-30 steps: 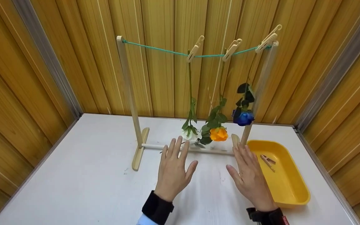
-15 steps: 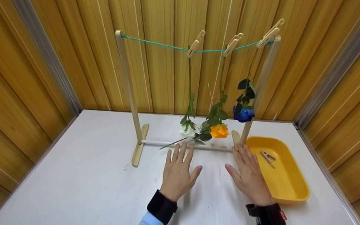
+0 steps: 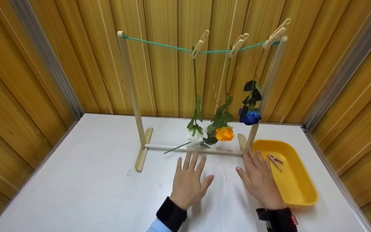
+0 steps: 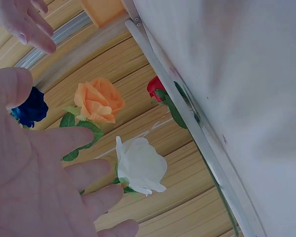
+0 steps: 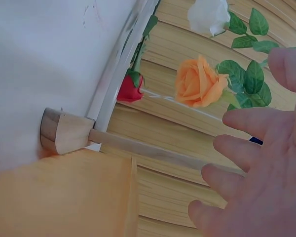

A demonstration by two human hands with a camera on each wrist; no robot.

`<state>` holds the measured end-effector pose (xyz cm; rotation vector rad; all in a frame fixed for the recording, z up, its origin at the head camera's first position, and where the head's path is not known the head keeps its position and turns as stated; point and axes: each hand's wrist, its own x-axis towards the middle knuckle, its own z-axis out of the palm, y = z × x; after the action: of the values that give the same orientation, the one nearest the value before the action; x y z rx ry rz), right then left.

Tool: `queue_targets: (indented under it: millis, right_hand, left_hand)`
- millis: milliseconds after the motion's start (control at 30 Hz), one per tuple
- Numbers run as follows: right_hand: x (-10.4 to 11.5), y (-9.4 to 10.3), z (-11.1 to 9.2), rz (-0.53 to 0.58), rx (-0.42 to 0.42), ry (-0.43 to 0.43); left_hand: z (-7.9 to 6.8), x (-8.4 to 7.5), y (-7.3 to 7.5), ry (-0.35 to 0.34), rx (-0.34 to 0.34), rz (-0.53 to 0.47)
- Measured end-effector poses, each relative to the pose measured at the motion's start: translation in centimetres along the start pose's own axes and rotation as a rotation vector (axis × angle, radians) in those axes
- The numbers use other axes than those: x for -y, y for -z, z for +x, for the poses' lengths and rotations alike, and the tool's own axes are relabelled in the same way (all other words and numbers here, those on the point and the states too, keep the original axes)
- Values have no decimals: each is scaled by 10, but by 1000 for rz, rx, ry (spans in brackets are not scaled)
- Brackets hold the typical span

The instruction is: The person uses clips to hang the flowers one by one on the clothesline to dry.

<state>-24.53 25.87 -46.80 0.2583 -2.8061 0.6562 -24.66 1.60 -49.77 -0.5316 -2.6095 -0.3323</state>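
My left hand (image 3: 190,182) is held palm down over the white table with its fingers straight, holding nothing. To its right, my right hand (image 3: 261,180) is likewise spread, its fingertips overlapping the rack's right foot and the yellow basin in the head view. Beyond them a white rose (image 3: 195,133), an orange rose (image 3: 225,133) and a blue rose (image 3: 250,117) hang head down from a green line (image 3: 159,45), each under a clothespin (image 3: 200,44). A red rose (image 5: 130,89) lies low behind the rack's bottom bar; its stem (image 3: 176,148) crosses the bar.
The wooden rack has a left post (image 3: 130,90) and a right post (image 3: 269,83), joined by a bottom bar (image 3: 163,147). At right stands a yellow basin (image 3: 296,190) with a clothespin (image 3: 275,163) in it. Wood-patterned walls (image 3: 159,80) enclose the table (image 3: 85,180).
My left hand has drawn back and to the right, uncovering the stem on the bar. The right hand shifts only slightly. The head view has tilted down a little; the flowers hang as before.
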Motion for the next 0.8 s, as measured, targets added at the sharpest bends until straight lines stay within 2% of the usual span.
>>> queue_targets:
  millis: [267,433,600,800]
  right_hand:
    - [-17,15,-2,-6,13,-65]
    - [-28,26,-4,41,38,-110]
    - [-35,37,-1,71,101,-190]
    - [-46,59,9,73,139,-188]
  left_hand:
    - [1,-17,-6,-54,43,25]
    - [5,-31,-8,-77,167,22]
    - [12,-48,-8,-107,282,20]
    - [23,-69,-10,-143,370,42]
